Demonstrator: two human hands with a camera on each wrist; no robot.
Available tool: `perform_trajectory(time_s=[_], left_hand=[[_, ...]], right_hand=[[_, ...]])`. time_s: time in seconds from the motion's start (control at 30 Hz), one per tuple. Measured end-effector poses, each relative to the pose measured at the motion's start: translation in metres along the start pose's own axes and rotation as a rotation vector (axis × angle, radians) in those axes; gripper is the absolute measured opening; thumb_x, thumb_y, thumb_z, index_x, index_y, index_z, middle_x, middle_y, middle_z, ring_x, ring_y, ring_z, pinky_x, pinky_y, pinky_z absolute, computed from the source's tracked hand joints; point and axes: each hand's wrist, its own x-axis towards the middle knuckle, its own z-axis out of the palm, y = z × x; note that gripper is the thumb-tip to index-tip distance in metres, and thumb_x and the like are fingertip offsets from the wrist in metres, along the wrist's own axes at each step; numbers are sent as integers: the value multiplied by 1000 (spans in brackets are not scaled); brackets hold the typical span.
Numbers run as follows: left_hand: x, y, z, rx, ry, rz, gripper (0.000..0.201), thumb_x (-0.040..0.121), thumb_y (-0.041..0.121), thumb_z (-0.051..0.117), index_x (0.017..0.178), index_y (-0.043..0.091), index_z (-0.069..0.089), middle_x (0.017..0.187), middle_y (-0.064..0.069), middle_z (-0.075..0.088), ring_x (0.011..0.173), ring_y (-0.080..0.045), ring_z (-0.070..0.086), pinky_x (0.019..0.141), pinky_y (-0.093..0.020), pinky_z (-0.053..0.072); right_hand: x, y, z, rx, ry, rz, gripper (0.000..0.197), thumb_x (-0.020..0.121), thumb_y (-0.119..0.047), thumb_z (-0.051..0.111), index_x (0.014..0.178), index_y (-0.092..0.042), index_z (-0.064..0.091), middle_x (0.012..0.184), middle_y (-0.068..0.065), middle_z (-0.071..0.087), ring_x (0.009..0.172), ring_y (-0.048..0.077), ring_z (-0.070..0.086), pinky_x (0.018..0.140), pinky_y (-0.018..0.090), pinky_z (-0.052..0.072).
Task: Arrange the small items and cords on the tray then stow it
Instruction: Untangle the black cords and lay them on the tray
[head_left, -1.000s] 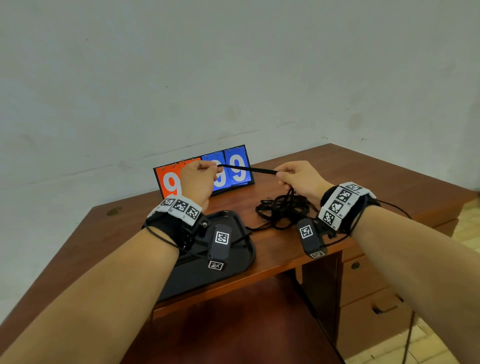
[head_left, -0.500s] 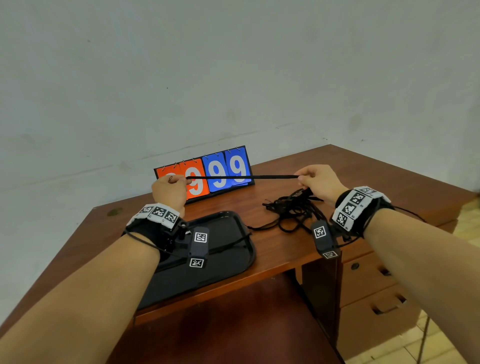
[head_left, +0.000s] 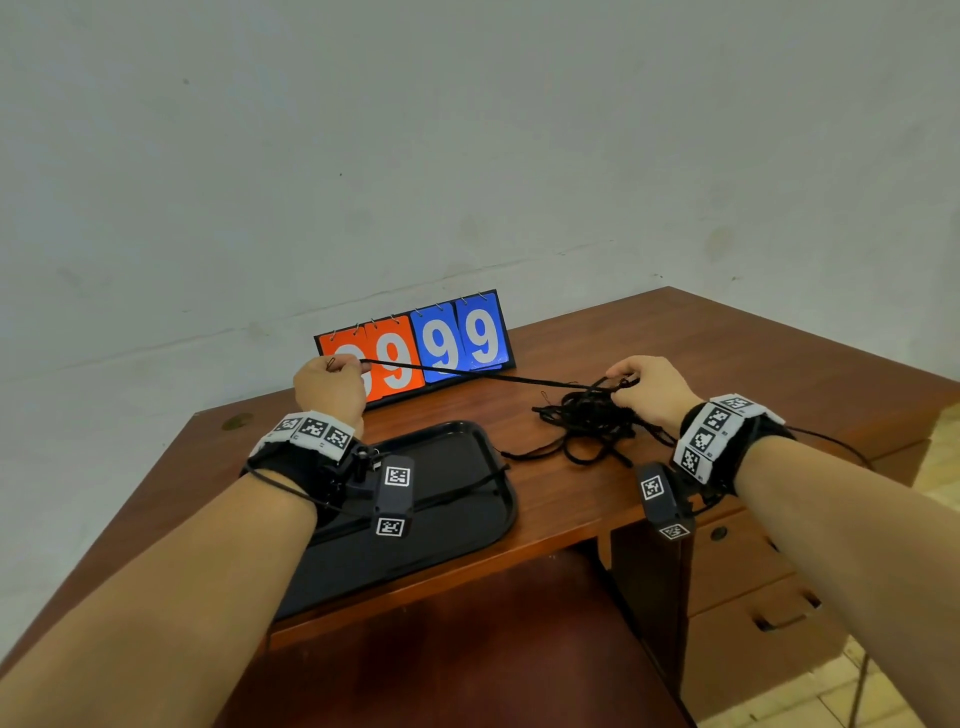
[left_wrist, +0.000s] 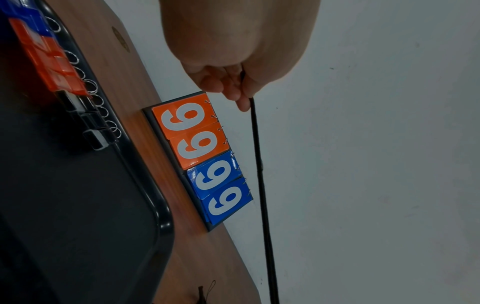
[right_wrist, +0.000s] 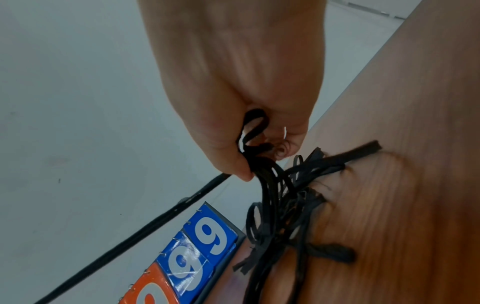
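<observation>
Left hand (head_left: 330, 387), left of centre in the head view, pinches one end of a black cord (head_left: 467, 371) between thumb and curled fingers, held raised above the tabletop (head_left: 727, 358). The cord runs taut toward the right hand (head_left: 647, 389), right of centre, which pinches several strands at the top of the tangled cord pile (head_left: 587, 421). Judgement: holding the pile steady lets a single strand be drawn free of the knot. Black tray (head_left: 483, 467) sits lower centre, just left of the pile; binder clips (left_wrist: 96, 131) lie along one edge. Scoreboard (head_left: 415, 345) reading 9999 stands behind, against the wall.
</observation>
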Motion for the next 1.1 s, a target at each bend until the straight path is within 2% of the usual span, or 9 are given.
perform_trajectory(time_s=[0.1,0.3,0.5,0.57,0.63,0.77,0.87,1.0,1.1], left_hand=[[0,0,0,3,5,-3,13,89,11,59,86,14,70,76,6,74,85,-21,71,87,-43,58],[-3,5,3,2,14,21,17,90,9,55,91,12,71,84,1,75,79,-16,66,80,-38,56],[-3,3,8,-12,-16,45,16,91,9,55,84,17,66,86,-2,73,83,-20,66,86,-42,57],[-8,2,13,-9,-97,53,18,92,9,53,81,18,63,92,-7,72,82,-19,63,81,-40,56],[-17,4,20,-5,-197,45,18,94,9,51,81,18,61,91,-6,70,82,-17,62,77,-36,53],[-44,12,44,-17,-429,-3,13,97,12,50,89,17,58,100,-4,71,95,-15,69,75,-31,54],[-68,17,67,17,-600,-17,7,98,14,52,96,15,59,102,-1,72,97,-11,69,81,-31,56],[-99,17,96,144,-844,24,9,96,19,55,90,16,61,103,0,66,96,-14,62,81,-32,54],[-113,13,110,115,-968,-67,7,95,18,57,89,19,60,98,-4,66,94,-18,64,84,-35,51]], right_hand=[[-1,7,0,-18,-24,6,41,82,-5,71,121,-14,63,116,3,60,99,18,56,82,27,46],[-3,17,1,-79,-52,73,52,78,-17,81,124,-14,57,114,4,61,102,23,60,86,34,52],[-2,22,5,100,7,112,36,83,-17,76,114,-14,57,112,1,59,100,22,60,89,38,53],[-4,16,5,193,-29,78,27,86,-13,73,111,-7,62,96,5,68,83,21,67,73,33,58],[-7,4,5,286,-71,56,19,89,-7,67,107,-5,66,81,10,69,67,19,67,56,25,55],[-9,-15,8,420,-128,15,23,92,0,58,112,-4,68,73,13,63,62,19,61,65,26,55],[-9,-28,10,478,-197,-9,25,92,1,57,112,-7,68,84,11,65,59,15,59,73,36,55],[-9,-42,13,495,-239,-65,27,91,2,56,114,-7,66,89,12,63,54,14,53,61,27,49],[-12,-48,13,467,-253,-91,24,93,-2,56,115,-5,64,72,5,60,51,12,50,49,19,44]])
